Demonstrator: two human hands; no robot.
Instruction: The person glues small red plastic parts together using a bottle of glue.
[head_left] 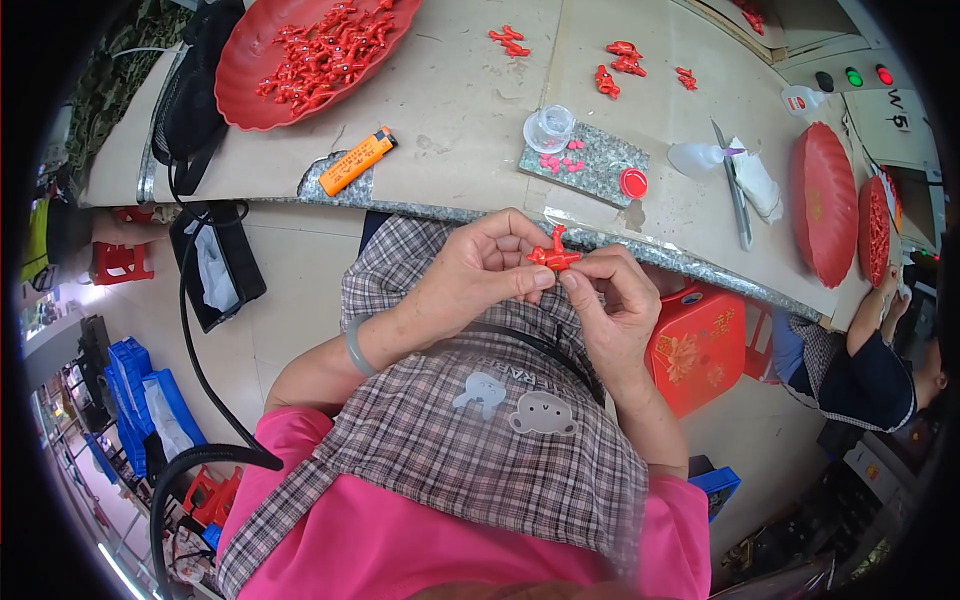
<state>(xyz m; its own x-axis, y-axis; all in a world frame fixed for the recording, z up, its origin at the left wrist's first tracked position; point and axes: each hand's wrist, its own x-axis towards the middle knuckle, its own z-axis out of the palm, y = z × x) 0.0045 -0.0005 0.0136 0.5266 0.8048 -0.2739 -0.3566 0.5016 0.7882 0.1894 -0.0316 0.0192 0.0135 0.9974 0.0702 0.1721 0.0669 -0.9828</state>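
In front of my apron, near the table's edge, a small red toy figure (556,254) is pinched between the fingertips of both hands. My left hand (497,262) grips its left side with thumb and fingers. From the right, my right hand (612,292) closes thumb and forefinger on the same figure. Just beyond my hands lies a speckled stone slab (600,178). It bears a clear plastic cup (550,128), several small pink pieces (563,160) and a round red cap-like dish (633,183).
A red scalloped tray (232,95) full of red figures stands far left, near an orange stick-like tool (357,161). More figures (625,58) lie at the back. Rightward are a squeeze bottle (693,156), a long metal blade (739,205), tissue (760,182) and red trays (823,215). Another person (850,370) works at right.
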